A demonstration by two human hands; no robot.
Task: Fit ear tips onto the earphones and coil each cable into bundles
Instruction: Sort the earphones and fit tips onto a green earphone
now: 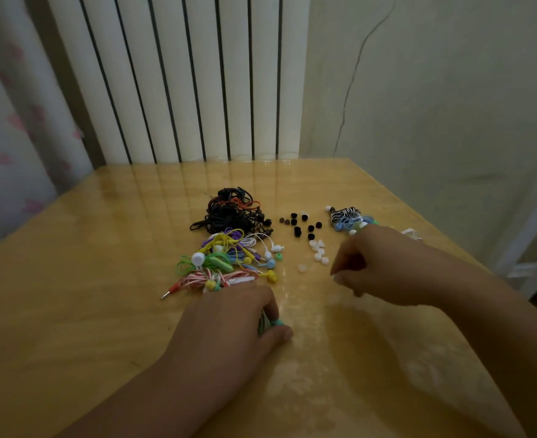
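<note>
My left hand (229,324) grips a teal earphone (275,323) with its striped cable, low on the table in front of the coloured pile. My right hand (378,260) hovers with fingers curled just right of the white ear tips (317,251); whether it pinches one I cannot tell. Black ear tips (302,224) lie scattered behind the white ones. A heap of coloured earphones (229,257) sits centre, with a tangle of black earphones (232,213) behind it. Coiled bundles (348,218), zebra-striped and blue, lie at the right, partly hidden by my right hand.
The glossy yellow table (87,279) ends at a white ribbed radiator (181,74) behind. A cracked wall stands to the right and a floral curtain (14,121) to the left. A red-white striped earphone's plug (166,295) pokes left from the pile.
</note>
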